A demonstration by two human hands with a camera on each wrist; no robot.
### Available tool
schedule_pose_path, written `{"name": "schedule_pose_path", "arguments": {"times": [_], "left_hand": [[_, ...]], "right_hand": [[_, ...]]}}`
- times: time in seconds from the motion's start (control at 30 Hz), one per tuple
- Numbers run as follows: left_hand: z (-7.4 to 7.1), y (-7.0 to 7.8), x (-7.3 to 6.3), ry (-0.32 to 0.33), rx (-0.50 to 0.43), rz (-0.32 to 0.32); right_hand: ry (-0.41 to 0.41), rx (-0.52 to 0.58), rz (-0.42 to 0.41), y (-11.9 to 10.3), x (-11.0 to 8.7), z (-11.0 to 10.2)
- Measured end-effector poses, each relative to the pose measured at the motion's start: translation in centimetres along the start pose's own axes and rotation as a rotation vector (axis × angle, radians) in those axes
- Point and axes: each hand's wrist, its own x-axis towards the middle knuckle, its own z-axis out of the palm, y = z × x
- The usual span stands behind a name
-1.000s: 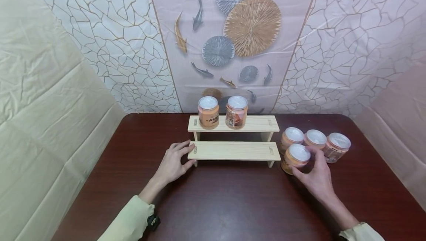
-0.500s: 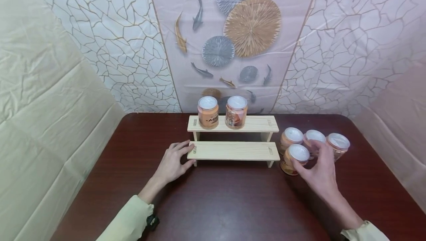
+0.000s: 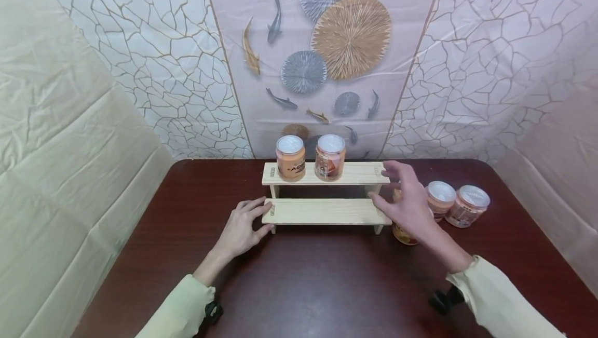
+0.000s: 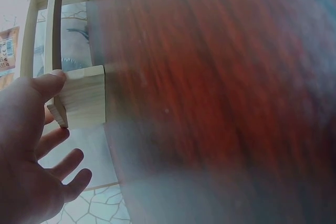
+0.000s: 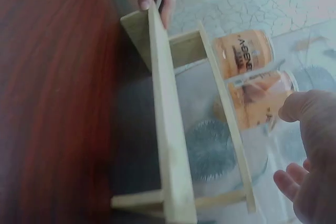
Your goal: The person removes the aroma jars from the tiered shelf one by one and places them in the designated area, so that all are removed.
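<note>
A two-step wooden rack point(image 3: 327, 211) stands on the table. My left hand point(image 3: 242, 227) holds the left end of its lower step, and in the left wrist view the thumb lies on the board's edge. Two orange jars with pale lids, the left one point(image 3: 290, 165) and the right one point(image 3: 329, 164), stand upright on the upper step point(image 3: 362, 173). My right hand point(image 3: 407, 204) hovers by the rack's right end with fingers spread and nothing in them. It partly hides two jars behind it, including the nearer one point(image 3: 404, 235).
Two more jars, one point(image 3: 440, 200) beside another point(image 3: 469, 207), stand on the dark wooden table point(image 3: 299, 281) at right. A patterned cloth point(image 3: 187, 68) hangs behind the table, and plain cloth point(image 3: 70, 172) rises along the left.
My right hand has left the jars at the right and moved left, fingers empty, to the rack's right end. My left hand stays on the lower step.
</note>
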Motion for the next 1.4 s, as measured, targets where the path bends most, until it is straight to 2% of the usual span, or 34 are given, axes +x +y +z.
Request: {"name": "schedule_pose_path", "arguments": {"times": [0.17,0.47,0.67,1.07,1.4], "left_hand": [[0.1,0.0,-0.2,-0.002,0.003,-0.003],[0.0,0.1,0.0,-0.008,-0.005,-0.009],[-0.1,0.1,-0.1,-0.013,-0.007,-0.021],[-0.2,0.0,0.0,-0.017,-0.012,-0.02],[-0.1,-0.2,-0.1,-0.004,-0.008,0.0]], "right_hand": [[-0.055,0.089,0.016,-0.6,2.1,1.7],[-0.097,0.131,0.057,-0.9,4.6,4.0],[-0.074,0.115,0.009,-1.0,5.6,5.3],[-0.051,0.101,-0.027,-1.0,6.8,7.1],[-0.053,0.057,-0.007,-1.2,6.8,7.8]]}}
